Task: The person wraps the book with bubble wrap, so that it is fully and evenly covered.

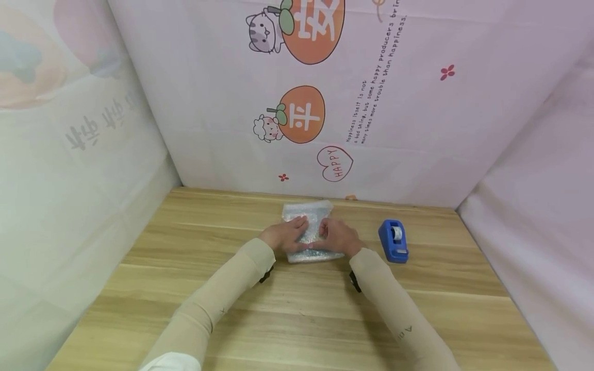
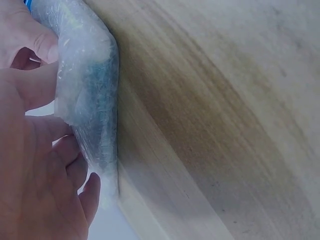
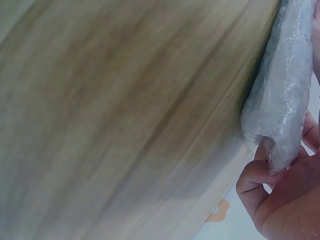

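A bubble-wrapped package (image 1: pixel 312 210) lies on the wooden table, its clear wrap creased, with something bluish-green showing dimly inside. My left hand (image 1: pixel 289 234) rests on its left part, fingers laid across the top and thumb reaching toward the right hand. At the right side, my right hand (image 1: pixel 341 237) has curled fingers and an outstretched thumb on the wrap; the two thumbs nearly meet. In the right wrist view, the curled fingers (image 3: pixel 255 185) are at the wrap's end and hold its edge. The left wrist view shows the package (image 2: pixel 95 95) side-on beside both hands.
A blue tape dispenser (image 1: pixel 394 242) with a roll of tape stands to the right of the package. Behind the wooden table (image 1: pixel 287 314) hangs a white printed cloth (image 1: pixel 223 129), and more cloth walls flank the left and right sides.
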### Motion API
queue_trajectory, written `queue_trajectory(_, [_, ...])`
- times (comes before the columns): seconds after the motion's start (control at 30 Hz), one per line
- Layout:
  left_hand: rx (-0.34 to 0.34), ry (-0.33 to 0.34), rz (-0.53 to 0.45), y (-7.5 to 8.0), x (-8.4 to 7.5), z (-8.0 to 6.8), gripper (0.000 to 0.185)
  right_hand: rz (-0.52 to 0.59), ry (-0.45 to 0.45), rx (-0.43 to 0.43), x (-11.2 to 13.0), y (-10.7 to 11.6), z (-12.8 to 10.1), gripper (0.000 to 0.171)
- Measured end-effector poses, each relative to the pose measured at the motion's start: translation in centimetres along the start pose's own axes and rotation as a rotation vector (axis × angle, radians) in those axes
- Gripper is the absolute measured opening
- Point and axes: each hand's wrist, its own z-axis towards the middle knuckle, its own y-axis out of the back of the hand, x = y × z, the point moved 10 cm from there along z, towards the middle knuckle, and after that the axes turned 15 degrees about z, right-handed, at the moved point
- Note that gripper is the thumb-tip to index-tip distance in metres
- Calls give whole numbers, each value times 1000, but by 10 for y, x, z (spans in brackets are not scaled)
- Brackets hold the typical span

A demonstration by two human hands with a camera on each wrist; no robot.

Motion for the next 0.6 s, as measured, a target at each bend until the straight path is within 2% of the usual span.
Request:
queue_trajectory(0.23, [6,17,-16,-2,4,2,77,57,25,89,5,-5,-5,59])
queue_trajectory(0.33, [8,14,-24,-2,4,1,78,95,71,116,6,-8,-8,63])
queue_trajectory(0.6, [3,20,-72,-1,7,-2,78,108,210,183,11,-4,-22,77])
